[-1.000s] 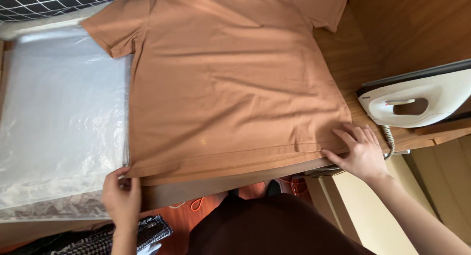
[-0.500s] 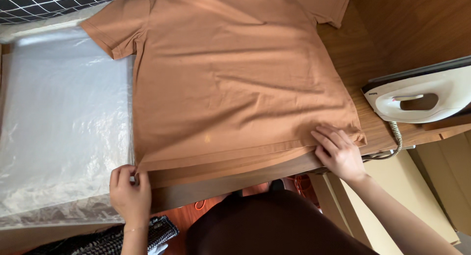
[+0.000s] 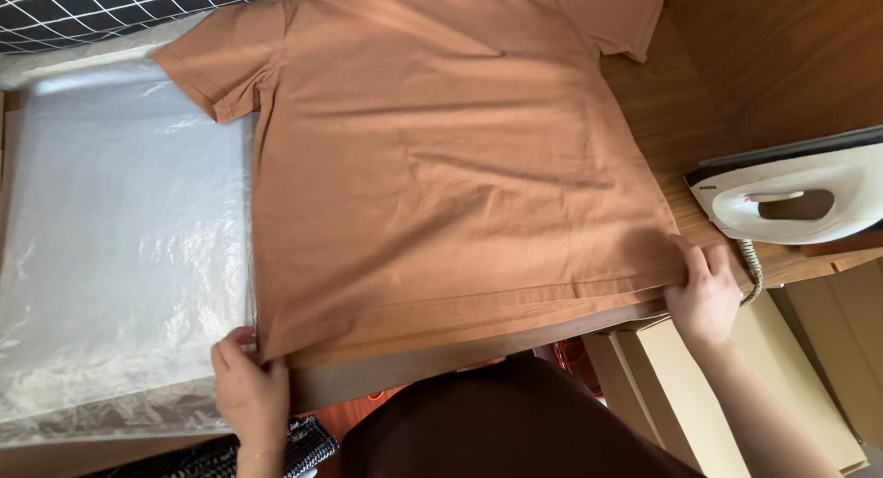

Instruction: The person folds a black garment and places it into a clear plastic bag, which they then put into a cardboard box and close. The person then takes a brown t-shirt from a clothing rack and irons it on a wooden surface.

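your left hand (image 3: 250, 391) pinches the brown t-shirt (image 3: 441, 165) hem corner | right hand (image 3: 704, 294) has slid outward, pinching the other corner | hem now taut, flatter

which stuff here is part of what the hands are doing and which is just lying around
In hand:
brown t-shirt, hem gripped by left hand and right hand

Lying about:
white iron
clear plastic sheet
cardboard boxes
checked cloth

A plain rust-brown T-shirt (image 3: 441, 165) is gripped at its hem. A white iron (image 3: 791, 197), clear plastic sheet (image 3: 120, 248) and black-and-white checked cloth (image 3: 101, 4) are seen beyond the grip.
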